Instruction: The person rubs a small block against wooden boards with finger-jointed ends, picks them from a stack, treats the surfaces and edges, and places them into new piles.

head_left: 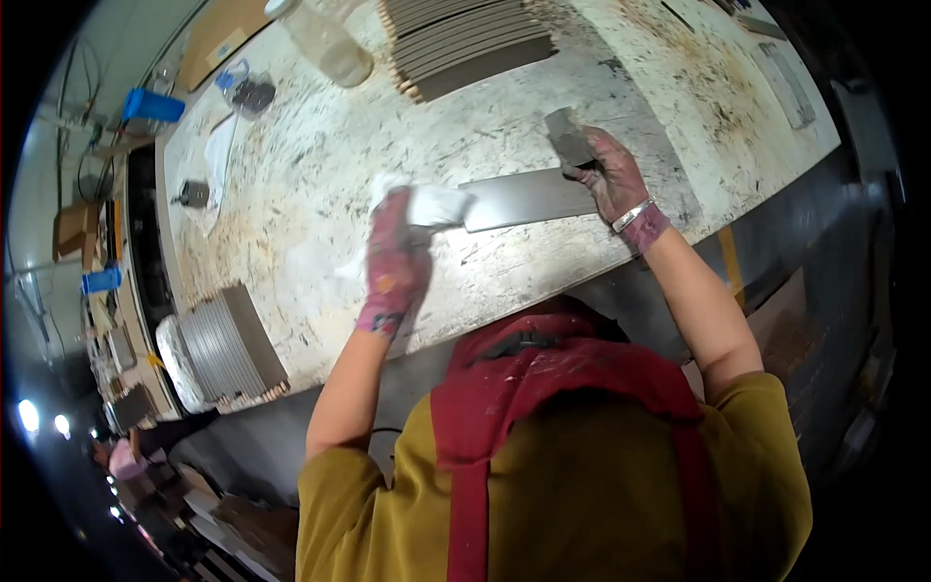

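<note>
Metal strip [529, 201]: flat, smooth, straight-edged, grey sheen; lies on counter [320, 218] btwn both hands, nr front edge.
L hand [396, 254]: stained pink glove, blurred; closed on white cloth [441, 207], soft + crumpled, over strip's L end.
R hand [616, 179]: same glove type; grips dark grey block [569, 138], matte, at strip's R end; can't tell if fingers touch strip.
Counter top: white, scuffed, dark smears.
Stacks: ridged grey stack [470, 44] beyond strip; second stack [228, 339] at front L, beside white wrap [181, 364].
Far L: cloudy jar [325, 44], clear bottle [247, 92] w/ dark contents.
In the way: cloth + R hand hide strip's ends.
</note>
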`<action>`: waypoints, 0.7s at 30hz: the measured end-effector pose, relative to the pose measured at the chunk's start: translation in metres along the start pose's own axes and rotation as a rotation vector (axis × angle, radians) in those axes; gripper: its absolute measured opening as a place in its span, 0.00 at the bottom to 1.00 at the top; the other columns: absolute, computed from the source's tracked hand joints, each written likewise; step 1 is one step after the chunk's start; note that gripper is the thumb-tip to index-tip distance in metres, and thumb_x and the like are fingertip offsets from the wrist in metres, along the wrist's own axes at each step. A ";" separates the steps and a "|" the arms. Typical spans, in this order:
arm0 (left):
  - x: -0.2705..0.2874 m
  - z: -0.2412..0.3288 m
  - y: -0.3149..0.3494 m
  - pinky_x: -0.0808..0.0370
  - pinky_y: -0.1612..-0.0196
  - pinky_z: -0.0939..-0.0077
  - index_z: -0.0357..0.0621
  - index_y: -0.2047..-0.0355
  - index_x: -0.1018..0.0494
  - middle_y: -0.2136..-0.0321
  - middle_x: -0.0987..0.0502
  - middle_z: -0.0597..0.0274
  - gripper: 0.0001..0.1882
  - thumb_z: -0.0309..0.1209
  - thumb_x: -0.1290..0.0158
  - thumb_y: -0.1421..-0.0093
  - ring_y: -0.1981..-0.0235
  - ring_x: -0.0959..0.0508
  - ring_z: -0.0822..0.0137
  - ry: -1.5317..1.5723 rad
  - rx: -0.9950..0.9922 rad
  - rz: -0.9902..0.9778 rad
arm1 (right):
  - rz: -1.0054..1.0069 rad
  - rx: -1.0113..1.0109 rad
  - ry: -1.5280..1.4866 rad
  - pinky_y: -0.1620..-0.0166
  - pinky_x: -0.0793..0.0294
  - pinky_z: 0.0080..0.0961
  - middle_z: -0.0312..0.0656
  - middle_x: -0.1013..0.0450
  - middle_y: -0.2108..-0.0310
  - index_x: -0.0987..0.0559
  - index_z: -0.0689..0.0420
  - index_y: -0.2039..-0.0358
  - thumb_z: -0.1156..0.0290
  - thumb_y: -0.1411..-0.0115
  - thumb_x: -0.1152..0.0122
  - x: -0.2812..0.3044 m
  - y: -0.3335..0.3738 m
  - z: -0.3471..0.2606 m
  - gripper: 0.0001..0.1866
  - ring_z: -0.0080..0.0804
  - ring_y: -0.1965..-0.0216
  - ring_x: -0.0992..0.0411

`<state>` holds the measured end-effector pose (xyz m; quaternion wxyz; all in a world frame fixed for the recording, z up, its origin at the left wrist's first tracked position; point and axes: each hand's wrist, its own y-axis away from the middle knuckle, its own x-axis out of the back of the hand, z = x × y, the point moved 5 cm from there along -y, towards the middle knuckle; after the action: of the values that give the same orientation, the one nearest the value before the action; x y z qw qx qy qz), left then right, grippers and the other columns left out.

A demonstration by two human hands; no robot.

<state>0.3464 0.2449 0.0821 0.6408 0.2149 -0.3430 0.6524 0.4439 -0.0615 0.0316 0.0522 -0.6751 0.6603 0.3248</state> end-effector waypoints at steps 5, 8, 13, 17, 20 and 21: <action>-0.043 0.112 -0.023 0.43 0.34 0.49 0.52 0.37 0.36 0.39 0.34 0.51 0.30 0.30 0.45 0.41 0.36 0.37 0.49 -0.320 -0.414 -0.137 | -0.119 -0.042 -0.031 0.60 0.22 0.24 0.38 0.26 0.59 0.25 0.56 0.50 0.62 0.34 0.43 -0.007 -0.003 0.000 0.16 0.27 0.59 0.26; -0.086 0.104 -0.007 0.50 0.32 0.44 0.54 0.39 0.35 0.35 0.40 0.52 0.31 0.29 0.45 0.44 0.33 0.42 0.48 -0.398 -0.504 -0.288 | -0.153 -0.069 -0.051 0.60 0.22 0.25 0.37 0.26 0.60 0.25 0.56 0.51 0.62 0.35 0.43 -0.009 -0.005 -0.002 0.15 0.26 0.60 0.26; -0.013 0.032 0.021 0.37 0.35 0.54 0.47 0.43 0.30 0.39 0.34 0.47 0.30 0.18 0.48 0.49 0.37 0.36 0.44 -0.277 -0.262 -0.252 | -0.116 -0.031 -0.087 0.64 0.24 0.27 0.38 0.26 0.60 0.25 0.55 0.52 0.62 0.35 0.43 -0.002 -0.002 -0.008 0.15 0.28 0.64 0.26; -0.010 0.099 -0.013 0.37 0.37 0.53 0.50 0.41 0.31 0.39 0.33 0.53 0.33 0.26 0.40 0.50 0.38 0.35 0.44 -0.226 -0.416 -0.300 | -0.124 -0.137 -0.408 0.65 0.24 0.27 0.43 0.25 0.59 0.27 0.56 0.51 0.63 0.33 0.48 0.011 -0.002 -0.007 0.14 0.34 0.65 0.25; -0.078 0.147 -0.034 0.46 0.36 0.40 0.60 0.43 0.29 0.39 0.36 0.52 0.32 0.31 0.39 0.51 0.36 0.42 0.41 -0.276 -0.499 -0.315 | -0.194 -0.109 -0.566 0.62 0.22 0.32 0.46 0.25 0.56 0.30 0.56 0.48 0.63 0.31 0.52 0.025 -0.005 -0.017 0.16 0.40 0.62 0.24; -0.089 0.144 -0.030 0.47 0.36 0.40 0.60 0.43 0.29 0.39 0.36 0.52 0.33 0.29 0.39 0.52 0.36 0.42 0.40 -0.312 -0.521 -0.309 | -0.156 -0.093 -0.523 0.60 0.21 0.34 0.46 0.25 0.56 0.30 0.57 0.47 0.62 0.31 0.52 0.033 -0.004 -0.016 0.16 0.40 0.61 0.24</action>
<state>0.3605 0.0781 0.1203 0.7051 0.1908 -0.5554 0.3974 0.4511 -0.0979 0.0259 0.2147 -0.6187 0.5550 0.5129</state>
